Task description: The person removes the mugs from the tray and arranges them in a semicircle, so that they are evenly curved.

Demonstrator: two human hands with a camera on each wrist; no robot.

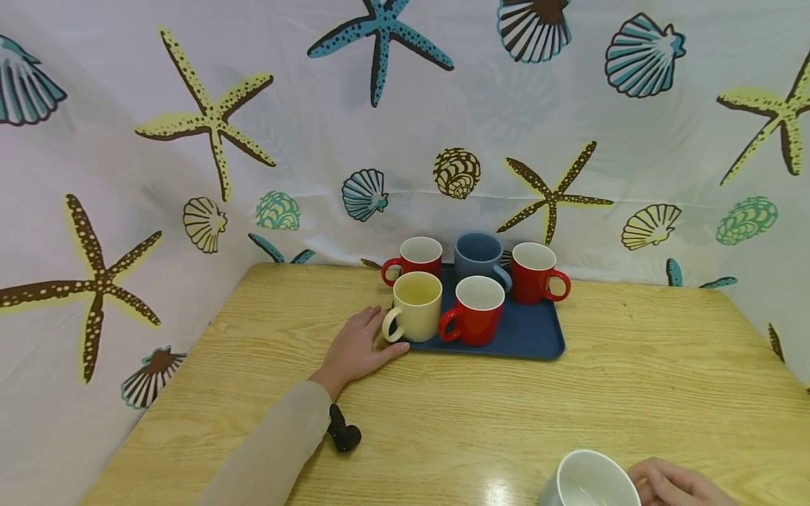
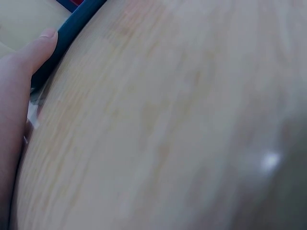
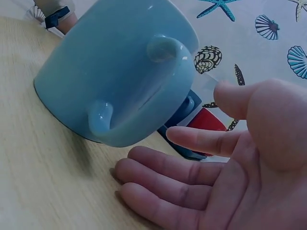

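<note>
My left hand [image 1: 357,348] lies at the left front corner of a dark blue tray [image 1: 534,336], fingers extended and the thumb touching the rim. Right beside those fingers stands a cream mug [image 1: 422,320], its handle turned left. Also upright on the tray are a front red mug [image 1: 479,327], a back left red mug [image 1: 430,266], a blue mug [image 1: 474,266] and a right red mug [image 1: 528,281]. Near the front edge of the view is a light blue mug [image 3: 110,67] with a white inside. By its handle, my right hand [image 1: 680,485] has its fingers loosely spread, holding nothing.
The wooden table [image 1: 633,379] reaches back to a white curtain [image 1: 405,147] printed with starfish and shells. The curtain also closes off both sides. Black wrist gear [image 1: 344,430] sits at my left sleeve [image 1: 278,443], just over the table.
</note>
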